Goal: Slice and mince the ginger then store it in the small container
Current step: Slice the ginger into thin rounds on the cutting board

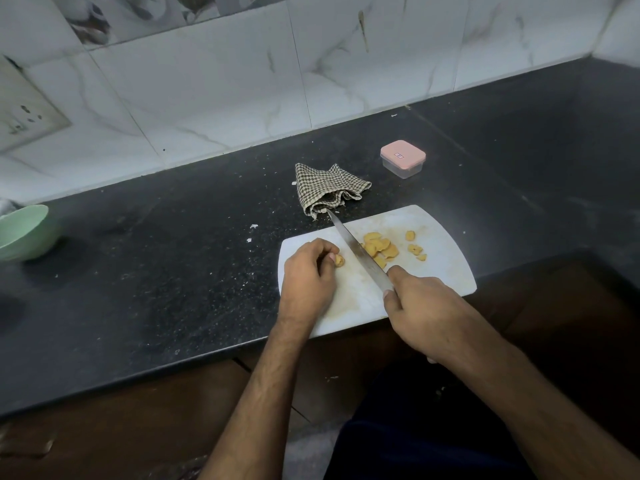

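Note:
A white cutting board (446, 268) lies at the front edge of the black counter. My left hand (308, 271) pinches a small stub of ginger (339, 260) on the board's left part. My right hand (422, 313) grips the handle of a long knife (356, 249), whose blade runs diagonally just right of the stub, tip pointing toward the far left. Several yellow ginger slices (381, 249) lie in a heap right of the blade, with a few more pieces (415, 249) further right. A small clear container with a pink lid (402, 158) stands closed behind the board.
A crumpled checked cloth (329, 188) lies just behind the board, near the knife tip. A green bowl (24, 232) sits at the counter's far left. The tiled wall with a socket plate (24, 116) rises behind. Small white scraps dot the counter (173, 254).

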A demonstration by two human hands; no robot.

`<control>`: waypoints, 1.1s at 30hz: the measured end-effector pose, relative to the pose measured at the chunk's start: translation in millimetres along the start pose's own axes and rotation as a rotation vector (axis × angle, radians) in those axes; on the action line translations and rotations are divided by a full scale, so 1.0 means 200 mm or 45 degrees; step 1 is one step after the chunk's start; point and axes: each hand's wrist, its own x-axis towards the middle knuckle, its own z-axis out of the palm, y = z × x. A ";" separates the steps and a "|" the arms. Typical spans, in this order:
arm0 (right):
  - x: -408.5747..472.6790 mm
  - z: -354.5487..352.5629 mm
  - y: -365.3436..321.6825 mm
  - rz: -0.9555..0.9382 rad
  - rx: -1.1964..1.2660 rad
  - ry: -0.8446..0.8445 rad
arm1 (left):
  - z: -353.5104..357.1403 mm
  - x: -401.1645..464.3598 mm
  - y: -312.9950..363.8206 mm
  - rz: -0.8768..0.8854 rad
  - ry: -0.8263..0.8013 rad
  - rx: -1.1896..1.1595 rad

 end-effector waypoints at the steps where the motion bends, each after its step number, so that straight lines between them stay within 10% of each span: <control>1: 0.00 0.00 0.00 -0.001 0.003 0.005 | 0.00 0.00 0.00 0.009 -0.001 0.049; 12: -0.02 -0.01 0.02 -0.005 0.014 -0.010 | -0.04 0.00 0.01 0.108 -0.222 0.098; 25: 0.00 0.01 0.03 -0.018 0.000 0.000 | -0.02 0.00 0.04 0.002 -0.018 0.132; 33: 0.00 0.03 0.03 -0.012 -0.007 -0.004 | -0.09 0.04 -0.01 0.213 -0.322 0.229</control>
